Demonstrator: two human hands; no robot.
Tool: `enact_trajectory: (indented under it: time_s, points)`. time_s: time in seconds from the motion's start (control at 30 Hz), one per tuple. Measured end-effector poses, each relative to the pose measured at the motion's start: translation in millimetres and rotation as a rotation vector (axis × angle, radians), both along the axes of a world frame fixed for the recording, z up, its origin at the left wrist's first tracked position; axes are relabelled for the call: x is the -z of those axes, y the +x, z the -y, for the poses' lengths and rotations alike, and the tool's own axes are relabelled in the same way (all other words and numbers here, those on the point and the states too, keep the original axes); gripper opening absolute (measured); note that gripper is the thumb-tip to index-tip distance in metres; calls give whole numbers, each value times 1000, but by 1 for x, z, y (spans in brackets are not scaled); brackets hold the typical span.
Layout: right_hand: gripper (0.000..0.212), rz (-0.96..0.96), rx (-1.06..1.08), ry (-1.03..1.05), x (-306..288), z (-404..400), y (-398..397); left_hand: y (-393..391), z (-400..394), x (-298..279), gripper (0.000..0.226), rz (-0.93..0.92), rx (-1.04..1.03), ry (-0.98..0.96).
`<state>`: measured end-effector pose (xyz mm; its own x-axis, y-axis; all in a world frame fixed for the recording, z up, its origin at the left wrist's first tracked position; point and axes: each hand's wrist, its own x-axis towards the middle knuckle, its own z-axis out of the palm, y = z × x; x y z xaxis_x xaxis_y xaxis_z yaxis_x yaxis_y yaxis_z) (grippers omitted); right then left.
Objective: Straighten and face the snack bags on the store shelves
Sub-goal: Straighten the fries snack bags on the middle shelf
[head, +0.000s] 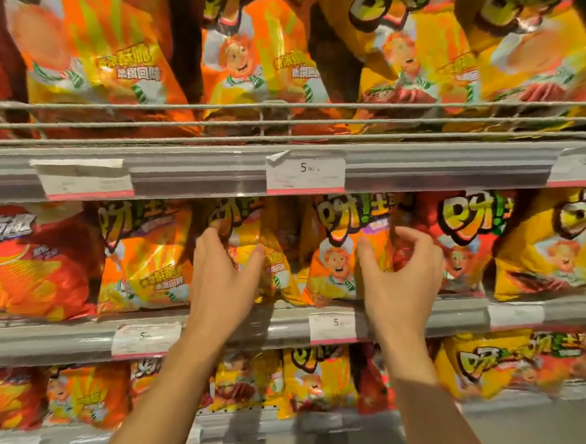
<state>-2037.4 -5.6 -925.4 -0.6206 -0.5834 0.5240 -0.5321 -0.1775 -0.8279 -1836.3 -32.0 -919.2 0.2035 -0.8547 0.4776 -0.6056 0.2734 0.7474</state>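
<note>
My left hand [224, 279] grips the twisted orange bag [265, 254] on the middle shelf [457, 316], my right hand [401, 280] pinches the red bag [461, 246]; both look light, crinkly and slippery, best held by their edges.

**Warm store light, soft and smeared picture**

Bright, warm light falls from above and glares off the glossy snack bags [260, 65]. Shadows sit dark under each shelf edge [425, 168] and between bags. The whole picture is soft, with print on the price tags [305, 172] mostly unreadable. Wide-angle bending curves the shelves; the corners smear most.
</note>
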Motion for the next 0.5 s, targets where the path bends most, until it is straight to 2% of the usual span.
enact_trajectory:
  time_s: [0.17, 0.23, 0.33, 0.5]
  points:
    - [104, -63, -155, 213, 13, 1, -17, 4, 24, 2, 90, -80, -11, 89]
    - [119, -82, -182, 269, 12, 4, -21, 4, 32, 4, 98, -80, -22, 136]
    - [126, -112, -209, 306, 4, 12, -22, 4, 40, 6, 110, -73, -11, 197]
    - [130, -113, -256, 372, -11, 23, -24, 18, 48, 5, 109, -157, 65, 355]
